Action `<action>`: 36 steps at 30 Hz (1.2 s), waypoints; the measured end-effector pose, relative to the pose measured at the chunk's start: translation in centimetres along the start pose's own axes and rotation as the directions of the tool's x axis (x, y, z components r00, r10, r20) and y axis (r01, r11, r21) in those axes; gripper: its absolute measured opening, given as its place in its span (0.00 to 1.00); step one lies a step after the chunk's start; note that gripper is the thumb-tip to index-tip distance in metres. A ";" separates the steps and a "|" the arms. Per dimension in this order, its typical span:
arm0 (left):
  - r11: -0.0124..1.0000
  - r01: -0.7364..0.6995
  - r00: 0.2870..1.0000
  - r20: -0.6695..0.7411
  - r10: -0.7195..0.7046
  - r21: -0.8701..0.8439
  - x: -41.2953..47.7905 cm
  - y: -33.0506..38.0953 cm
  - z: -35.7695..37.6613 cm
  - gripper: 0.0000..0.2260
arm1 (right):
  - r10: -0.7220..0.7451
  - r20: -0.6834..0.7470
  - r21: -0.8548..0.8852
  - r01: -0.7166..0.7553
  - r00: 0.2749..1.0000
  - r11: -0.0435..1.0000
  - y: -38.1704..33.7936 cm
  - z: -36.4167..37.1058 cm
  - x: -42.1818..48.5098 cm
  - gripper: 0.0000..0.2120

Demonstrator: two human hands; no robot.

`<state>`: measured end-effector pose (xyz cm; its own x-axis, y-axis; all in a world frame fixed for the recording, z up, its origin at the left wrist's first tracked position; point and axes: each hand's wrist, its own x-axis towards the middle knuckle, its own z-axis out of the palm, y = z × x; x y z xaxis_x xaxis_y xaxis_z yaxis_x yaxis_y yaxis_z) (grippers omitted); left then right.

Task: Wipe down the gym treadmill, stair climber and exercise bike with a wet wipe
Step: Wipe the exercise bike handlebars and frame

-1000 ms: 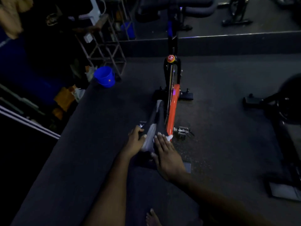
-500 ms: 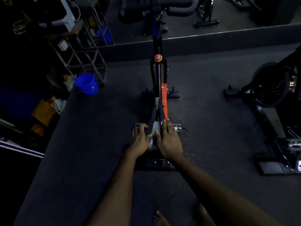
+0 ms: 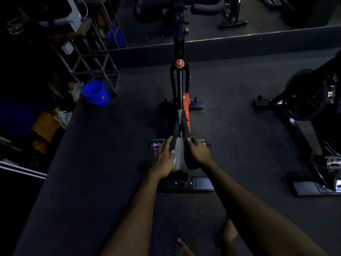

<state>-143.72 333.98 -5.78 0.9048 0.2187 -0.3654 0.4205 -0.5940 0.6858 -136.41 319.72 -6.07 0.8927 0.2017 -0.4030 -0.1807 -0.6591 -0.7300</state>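
Observation:
An exercise bike [image 3: 186, 100] with an orange and black frame stands on dark floor matting, seen from above and behind. Its black and grey saddle [image 3: 178, 156] points away from me. My left hand [image 3: 163, 157] lies along the saddle's left side with straight fingers, the thumb on top. My right hand [image 3: 199, 153] rests on the saddle's right side, fingers reaching forward over the edge. No wet wipe shows; anything under the palms is hidden. A red knob [image 3: 179, 63] tops the frame ahead.
A blue bucket [image 3: 96, 93] sits at the mat's left edge beside a metal rack [image 3: 88, 58]. A second black bike [image 3: 306, 100] stands to the right. The bike's rear stabiliser bar [image 3: 201, 183] lies below my hands. My bare foot [image 3: 181, 246] is at the bottom.
The view swung to line up straight behind the bike. My right hand slid from the saddle's top to its right side; the white scrap seen at its fingertips no longer shows.

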 end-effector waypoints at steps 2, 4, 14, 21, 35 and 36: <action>0.998 0.052 0.998 -0.036 -0.051 0.029 0.4 0.3 0.3 0.25 | -0.049 0.014 -0.005 0.049 0.999 0.999 0.6 0.2 -0.1 0.24; 0.988 0.140 0.989 -0.059 -0.136 0.069 1.1 0.9 0.6 0.24 | -0.127 -0.026 0.024 0.128 0.992 0.992 2.0 0.5 -1.9 0.25; 0.980 0.147 0.967 -0.229 -0.114 0.133 3.4 1.7 0.7 0.21 | -0.169 0.060 0.240 0.150 0.984 0.959 -1.7 0.1 3.5 0.31; 0.986 0.141 0.962 -0.249 -0.114 0.094 4.0 1.1 1.0 0.20 | -0.337 0.064 -0.125 0.342 0.939 0.931 1.5 0.6 -0.7 0.32; 0.990 0.116 0.954 -0.287 -0.088 0.081 3.9 1.1 1.1 0.19 | -0.210 0.067 0.240 0.188 0.975 0.952 -0.9 -0.4 2.8 0.28; 0.989 0.120 0.952 -0.292 -0.092 0.082 3.9 1.1 1.1 0.19 | -0.199 0.063 0.285 0.173 0.978 0.943 -1.6 -0.4 3.3 0.28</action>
<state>-139.87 333.31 -7.17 0.8424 0.4889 -0.2267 0.5195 -0.6249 0.5827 -133.03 321.13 -5.99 0.8829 0.3740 -0.2838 -0.1333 -0.3798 -0.9154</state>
